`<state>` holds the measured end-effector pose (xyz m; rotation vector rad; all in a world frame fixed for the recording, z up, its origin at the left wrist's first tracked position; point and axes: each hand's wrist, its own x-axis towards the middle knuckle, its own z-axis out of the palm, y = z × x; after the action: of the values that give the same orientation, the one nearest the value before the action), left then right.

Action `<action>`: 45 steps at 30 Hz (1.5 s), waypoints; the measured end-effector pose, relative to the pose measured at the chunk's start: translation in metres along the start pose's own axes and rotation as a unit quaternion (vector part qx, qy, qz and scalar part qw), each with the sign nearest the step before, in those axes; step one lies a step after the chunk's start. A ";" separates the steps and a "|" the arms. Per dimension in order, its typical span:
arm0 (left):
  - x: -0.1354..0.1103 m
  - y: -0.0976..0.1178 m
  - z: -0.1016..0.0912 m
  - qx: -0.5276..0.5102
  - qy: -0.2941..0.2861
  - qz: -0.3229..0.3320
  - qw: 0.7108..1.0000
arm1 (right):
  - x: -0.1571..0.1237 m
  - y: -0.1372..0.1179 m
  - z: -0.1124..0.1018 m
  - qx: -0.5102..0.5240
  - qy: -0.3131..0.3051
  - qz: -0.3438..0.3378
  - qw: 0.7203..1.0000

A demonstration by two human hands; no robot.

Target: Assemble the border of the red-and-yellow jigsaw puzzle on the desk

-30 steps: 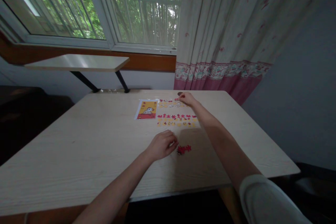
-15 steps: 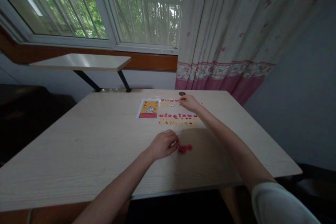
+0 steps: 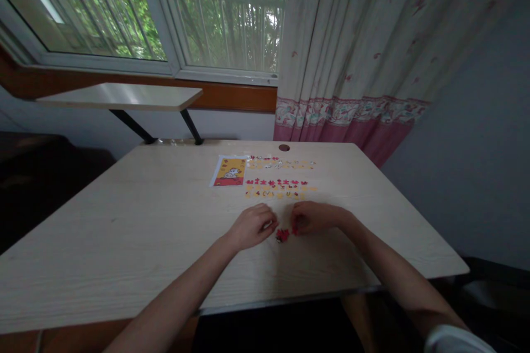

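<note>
Small red jigsaw pieces (image 3: 282, 235) lie in a little pile on the near part of the table. Just left of the pile is my left hand (image 3: 254, 226), its fingers curled in and thumb near the forefinger; whatever it may hold is too small to make out. On the right side of the pile, my right hand (image 3: 314, 217) points its bent fingers down, closed at a red jigsaw piece (image 3: 295, 230) partly hidden under them. Farther back lie rows of red pieces (image 3: 279, 182) and yellow pieces (image 3: 275, 195), with another group of rows (image 3: 281, 164) behind.
A picture sheet (image 3: 229, 172) with a white cartoon animal on yellow and red lies left of the rows. A round dark cable hole (image 3: 284, 148) is at the table's back edge. A raised shelf (image 3: 124, 96) stands at the back left, and a curtain (image 3: 348, 116) hangs behind.
My right hand has come back from the far rows to the near red pile. My left hand has stayed beside the pile. The view has shifted slightly.
</note>
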<state>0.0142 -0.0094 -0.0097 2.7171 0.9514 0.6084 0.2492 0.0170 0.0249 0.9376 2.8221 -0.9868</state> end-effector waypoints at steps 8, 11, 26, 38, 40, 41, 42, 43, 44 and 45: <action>0.002 0.003 -0.003 0.001 0.002 0.008 1.000 | -0.006 -0.004 0.006 -0.017 0.026 0.028 0.999; 0.002 0.003 -0.002 -0.004 0.005 0.006 1.000 | -0.008 -0.004 0.005 0.019 0.013 0.051 0.998; 0.006 0.009 -0.003 -0.112 0.119 -0.074 0.984 | 0.018 -0.003 0.024 0.212 0.253 0.006 0.944; 0.010 0.000 0.003 -0.251 0.180 -0.163 0.937 | 0.021 0.000 0.033 0.020 0.425 0.000 0.905; 0.009 -0.003 0.005 -0.266 0.182 -0.169 0.931 | 0.020 -0.001 0.032 -0.015 0.419 -0.012 0.908; 0.009 -0.003 0.005 -0.273 0.180 -0.169 0.930 | 0.020 -0.001 0.032 -0.024 0.417 -0.020 0.909; 0.009 -0.003 0.006 -0.280 0.178 -0.169 0.928 | 0.020 -0.002 0.032 -0.030 0.415 -0.029 0.909; 0.009 -0.003 0.005 -0.288 0.175 -0.170 0.926 | 0.020 -0.002 0.032 -0.036 0.414 -0.039 0.909; 0.010 -0.003 0.005 -0.296 0.172 -0.171 0.924 | 0.020 -0.002 0.033 -0.041 0.416 -0.047 0.907; 0.010 -0.002 0.005 -0.304 0.168 -0.173 0.922 | 0.021 -0.002 0.033 -0.045 0.418 -0.053 0.906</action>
<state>0.0224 -0.0015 -0.0114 1.8808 1.0589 1.0976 0.2250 0.0077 -0.0043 1.4964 3.5784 -0.5072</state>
